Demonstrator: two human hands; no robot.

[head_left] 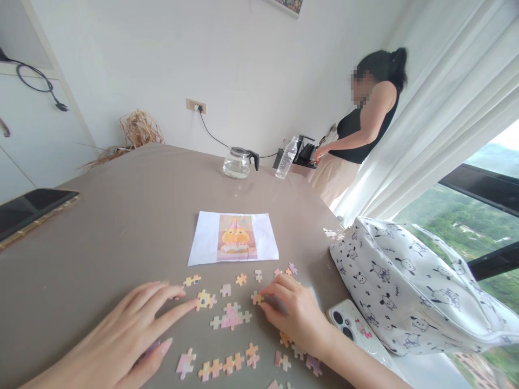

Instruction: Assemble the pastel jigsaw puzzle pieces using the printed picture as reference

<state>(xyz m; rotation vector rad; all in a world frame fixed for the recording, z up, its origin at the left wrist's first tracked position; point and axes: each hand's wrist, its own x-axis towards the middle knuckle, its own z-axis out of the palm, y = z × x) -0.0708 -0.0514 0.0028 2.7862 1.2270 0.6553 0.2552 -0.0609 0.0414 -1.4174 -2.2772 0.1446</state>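
Note:
My left hand (140,321) lies over the table with its fingers spread, the index fingertip touching a yellow joined cluster of puzzle pieces (206,300). Between thumb and index finger, my right hand (298,310) pinches a small yellowish puzzle piece (257,297). A pink and white joined cluster (231,317) rests between the hands. Nearer to me runs a row of orange-pink pieces (222,367), with a loose pink piece (186,363) at its left. Beyond the hands lies a white sheet with a printed picture (206,237) of a yellow character. Some pieces are partly hidden under both hands.
A patterned white bag (405,281) and a phone (357,329) lie at the right. Farther back stand a glass pot (237,163) and a plastic bottle (287,158). A dark tray (32,208) is at the left edge. Another person (367,124) stands at the back right.

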